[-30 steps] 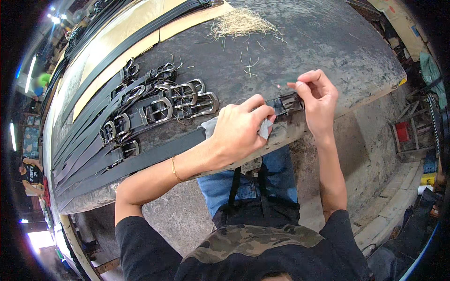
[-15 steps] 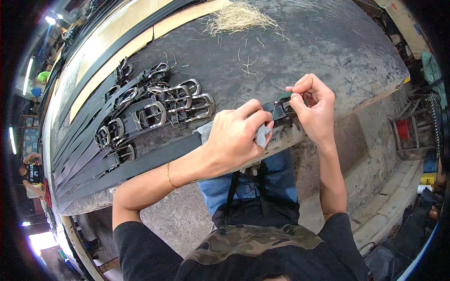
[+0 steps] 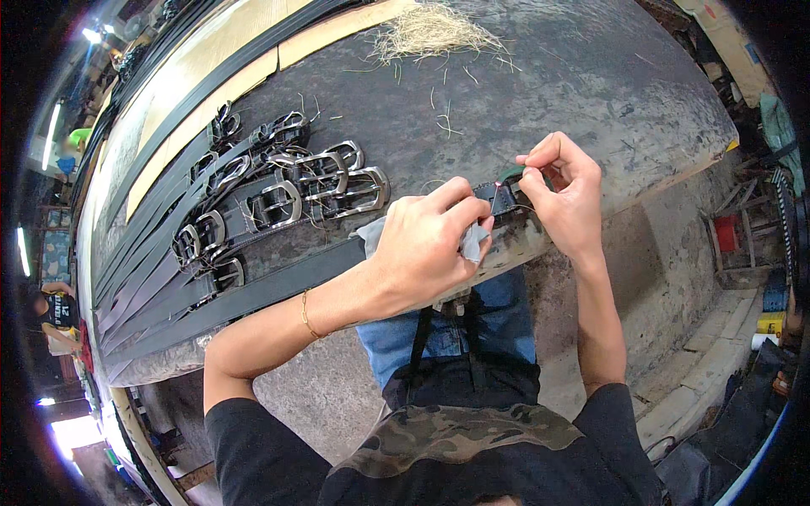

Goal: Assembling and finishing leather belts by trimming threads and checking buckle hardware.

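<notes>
Near the table's front edge, my left hand (image 3: 426, 240) is closed round a black leather belt (image 3: 287, 280), whose strap runs off to the left. A grey cloth (image 3: 474, 239) is bunched in the same hand and pokes out on both sides of it. The belt's short end (image 3: 504, 201) sticks out past the fingers toward my right hand (image 3: 565, 198). That hand is pinched just to the right of the end, thumb against fingers. A dark green piece (image 3: 512, 172) shows beside its fingertips; whatever the pinch holds is too small to name.
Several black belts with metal buckles (image 3: 294, 202) and loose threads lie heaped at the left of the dark table (image 3: 582, 93). A pile of straw-coloured threads (image 3: 434, 34) sits at the far side. Another person (image 3: 61, 314) is at the far left; a wooden rack (image 3: 742, 232) stands right.
Both hands keep almost the same places and grips. The short end of the belt and the fingers about it have shifted only very slightly.
</notes>
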{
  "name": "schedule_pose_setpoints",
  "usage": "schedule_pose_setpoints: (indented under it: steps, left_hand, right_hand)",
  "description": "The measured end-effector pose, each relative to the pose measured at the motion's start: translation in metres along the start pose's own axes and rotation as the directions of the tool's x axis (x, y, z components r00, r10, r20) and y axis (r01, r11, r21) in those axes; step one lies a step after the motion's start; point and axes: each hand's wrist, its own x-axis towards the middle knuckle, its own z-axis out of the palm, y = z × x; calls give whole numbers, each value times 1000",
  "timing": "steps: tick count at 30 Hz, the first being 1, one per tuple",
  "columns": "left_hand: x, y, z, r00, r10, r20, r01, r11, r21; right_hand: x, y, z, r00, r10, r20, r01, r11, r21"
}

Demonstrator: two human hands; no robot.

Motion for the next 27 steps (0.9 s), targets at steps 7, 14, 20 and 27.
schedule_pose_setpoints:
  steps: [7, 14, 20, 27]
  left_hand:
    - [-5, -1, -1, 999, 42, 22, -42, 999, 29]
    - [-6, 7, -16, 984, -173, 30, 169, 979, 111]
    - [-3, 4, -20, 978, -188, 90, 174, 974, 144]
    - [-11, 1, -9, 998, 16, 56, -26, 982, 187]
  right_hand:
    - [1, -1, -1, 1000, 5, 2, -5, 999, 43]
    - [-1, -4, 0, 1000, 13, 0, -13, 986, 169]
    - [1, -1, -1, 1000, 7, -4, -6, 989, 149]
    - [7, -19, 15, 1000, 0, 27, -4, 988, 155]
